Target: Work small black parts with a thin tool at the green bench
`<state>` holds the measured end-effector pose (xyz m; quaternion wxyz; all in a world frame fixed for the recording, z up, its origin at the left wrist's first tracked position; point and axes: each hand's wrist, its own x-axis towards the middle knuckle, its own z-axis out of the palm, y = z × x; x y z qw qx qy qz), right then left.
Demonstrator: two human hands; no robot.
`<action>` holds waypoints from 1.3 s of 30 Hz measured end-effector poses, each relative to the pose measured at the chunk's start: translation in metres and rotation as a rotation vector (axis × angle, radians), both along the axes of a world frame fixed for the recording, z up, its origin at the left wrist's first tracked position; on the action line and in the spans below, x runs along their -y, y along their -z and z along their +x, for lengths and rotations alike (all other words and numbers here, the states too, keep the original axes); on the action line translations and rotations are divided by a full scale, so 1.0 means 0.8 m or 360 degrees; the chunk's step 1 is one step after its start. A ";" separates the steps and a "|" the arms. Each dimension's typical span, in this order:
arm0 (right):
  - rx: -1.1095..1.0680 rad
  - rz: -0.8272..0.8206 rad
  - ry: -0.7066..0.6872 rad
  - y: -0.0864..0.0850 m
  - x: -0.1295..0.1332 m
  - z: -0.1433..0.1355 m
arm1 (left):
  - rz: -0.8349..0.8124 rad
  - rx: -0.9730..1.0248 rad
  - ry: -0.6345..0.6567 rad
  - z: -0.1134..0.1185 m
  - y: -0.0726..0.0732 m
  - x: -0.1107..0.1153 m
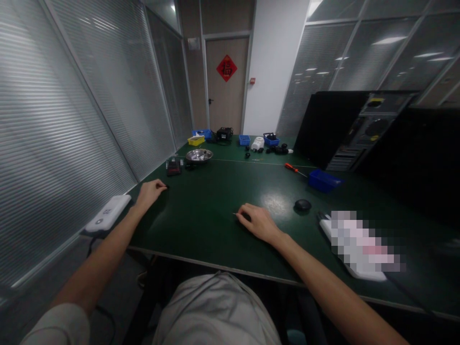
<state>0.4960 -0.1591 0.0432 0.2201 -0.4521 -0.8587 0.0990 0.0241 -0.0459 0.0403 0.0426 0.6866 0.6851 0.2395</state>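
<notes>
My left hand point(151, 192) is over the left side of the green table point(201, 225), its fingertips pinched on a small dark piece point(167, 186) too small to name. Just beyond it lies a dark, partly blurred box point(174, 167). A shiny metal dish point(199, 155) with small light items in it stands farther back. My right hand point(257, 221) rests near the table's middle, fingers curled. From its pinch sticks out the tip of a thin, light piece point(234, 214), the rest hidden by the fingers. A black computer mouse point(302, 205) is to the right of that hand.
An orange-handled screwdriver point(292, 167) lies against a blue bin point(323, 181). Computer cases point(334, 129) stand at the right. A white device point(109, 212) sits at the left edge, a partly blurred white object point(359, 258) at the right. Small bins, including a yellow one point(196, 140), line the back.
</notes>
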 end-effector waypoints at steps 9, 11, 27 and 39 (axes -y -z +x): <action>0.0050 0.0024 0.0012 0.001 0.001 0.001 | -0.0144 0.0412 0.1379 0.242 0.004 0.067; 0.0069 0.0020 0.0016 0.000 0.002 0.000 | -0.0146 0.0453 0.1424 0.268 0.006 0.077; 0.0056 0.0022 0.0064 0.002 0.000 -0.001 | -0.0065 0.0430 0.1373 0.273 0.008 0.092; 0.0064 0.0083 -0.0015 0.004 0.004 -0.005 | -0.0136 0.0567 0.1339 0.274 0.006 0.094</action>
